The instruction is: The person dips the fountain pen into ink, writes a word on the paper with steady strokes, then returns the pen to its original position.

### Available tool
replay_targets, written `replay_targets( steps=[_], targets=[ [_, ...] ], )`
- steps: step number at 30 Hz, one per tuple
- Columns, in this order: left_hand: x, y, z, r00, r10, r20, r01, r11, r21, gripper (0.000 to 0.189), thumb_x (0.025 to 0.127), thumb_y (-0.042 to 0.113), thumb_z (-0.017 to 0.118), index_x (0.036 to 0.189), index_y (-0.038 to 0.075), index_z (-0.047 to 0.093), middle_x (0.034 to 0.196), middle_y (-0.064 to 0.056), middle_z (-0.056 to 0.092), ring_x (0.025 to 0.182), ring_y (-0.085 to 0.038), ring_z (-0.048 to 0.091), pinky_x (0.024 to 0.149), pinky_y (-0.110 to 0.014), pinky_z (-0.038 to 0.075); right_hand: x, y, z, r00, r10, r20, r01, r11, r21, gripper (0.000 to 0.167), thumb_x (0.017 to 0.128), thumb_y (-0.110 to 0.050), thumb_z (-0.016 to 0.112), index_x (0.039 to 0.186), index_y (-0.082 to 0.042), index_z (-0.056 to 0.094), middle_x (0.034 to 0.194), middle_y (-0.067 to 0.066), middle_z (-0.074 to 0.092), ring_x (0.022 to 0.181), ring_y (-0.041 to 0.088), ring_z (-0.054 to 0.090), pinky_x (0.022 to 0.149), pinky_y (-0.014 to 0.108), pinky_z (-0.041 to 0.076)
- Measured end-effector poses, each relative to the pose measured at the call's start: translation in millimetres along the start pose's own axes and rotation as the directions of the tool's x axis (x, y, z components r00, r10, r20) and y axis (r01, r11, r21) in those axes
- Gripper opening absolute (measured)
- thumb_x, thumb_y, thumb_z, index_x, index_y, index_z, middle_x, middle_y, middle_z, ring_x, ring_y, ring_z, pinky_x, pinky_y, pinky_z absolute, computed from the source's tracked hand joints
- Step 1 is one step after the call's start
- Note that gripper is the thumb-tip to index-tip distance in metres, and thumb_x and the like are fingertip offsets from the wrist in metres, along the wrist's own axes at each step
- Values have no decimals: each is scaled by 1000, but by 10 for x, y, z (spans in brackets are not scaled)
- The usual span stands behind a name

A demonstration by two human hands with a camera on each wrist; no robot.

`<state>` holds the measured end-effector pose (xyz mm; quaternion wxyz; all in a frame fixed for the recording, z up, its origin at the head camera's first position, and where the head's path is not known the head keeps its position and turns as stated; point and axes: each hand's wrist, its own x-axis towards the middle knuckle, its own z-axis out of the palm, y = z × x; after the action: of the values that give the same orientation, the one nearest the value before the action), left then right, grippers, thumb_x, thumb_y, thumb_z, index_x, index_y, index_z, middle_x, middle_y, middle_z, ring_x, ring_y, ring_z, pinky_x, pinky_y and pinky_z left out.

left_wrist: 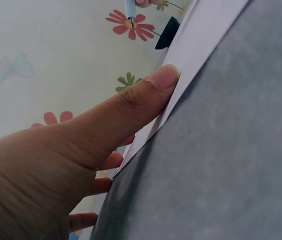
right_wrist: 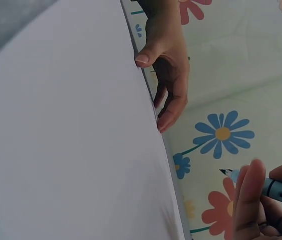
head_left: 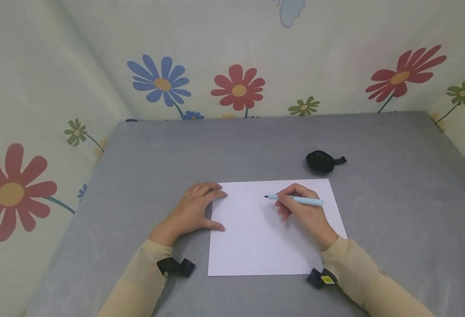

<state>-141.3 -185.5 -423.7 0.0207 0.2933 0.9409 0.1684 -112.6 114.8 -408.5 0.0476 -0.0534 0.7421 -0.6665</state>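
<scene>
A blank white sheet of paper [head_left: 252,251] lies flat on the grey-covered table. My left hand [head_left: 190,212] rests at its left edge with thumb and fingers spread, the thumb [left_wrist: 163,77] pressing on the paper in the left wrist view. Over the right half of the sheet, my right hand [head_left: 305,213] pinches a light blue pen [head_left: 308,201]. Its dark pointed tip faces left. In the right wrist view the pen [right_wrist: 280,192] shows above the paper, tip apart from it, with part of its barrel hidden by the fingers.
Behind the sheet's far right corner lies a small black rounded object [head_left: 319,162] with a short tab. The grey tabletop [head_left: 145,154] runs back to a pale curtain [head_left: 315,57] printed with flowers. Black straps with small dark blocks sit on both wrists.
</scene>
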Motion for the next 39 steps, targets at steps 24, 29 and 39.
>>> replay_targets(
  steps=[24,29,39],
  targets=[
    [28,10,-4,1000,-13,14,13,1000,16,86,60,56,84,132,18,56,141,-5,49,134,-28,41,114,-53,29,90,257,-69,996,-19,-87,14,998,-64,15,94,-10,60,94,5,59,76,8,65,58,10,59,53,26,54],
    [26,8,-1,1000,-7,8,7,1000,10,85,60,56,84,132,18,56,140,-5,49,133,-28,41,113,-53,30,95,272,-76,996,-22,-90,15,996,-83,15,93,-10,60,93,5,59,75,5,64,57,9,59,52,25,53],
    [5,-17,19,1000,-15,5,15,1000,12,85,60,56,84,131,18,57,140,-4,50,133,-28,42,112,-53,31,102,279,-50,995,-32,-94,26,997,-66,17,93,-9,61,94,8,59,76,9,64,57,8,59,52,23,53]
  ],
)
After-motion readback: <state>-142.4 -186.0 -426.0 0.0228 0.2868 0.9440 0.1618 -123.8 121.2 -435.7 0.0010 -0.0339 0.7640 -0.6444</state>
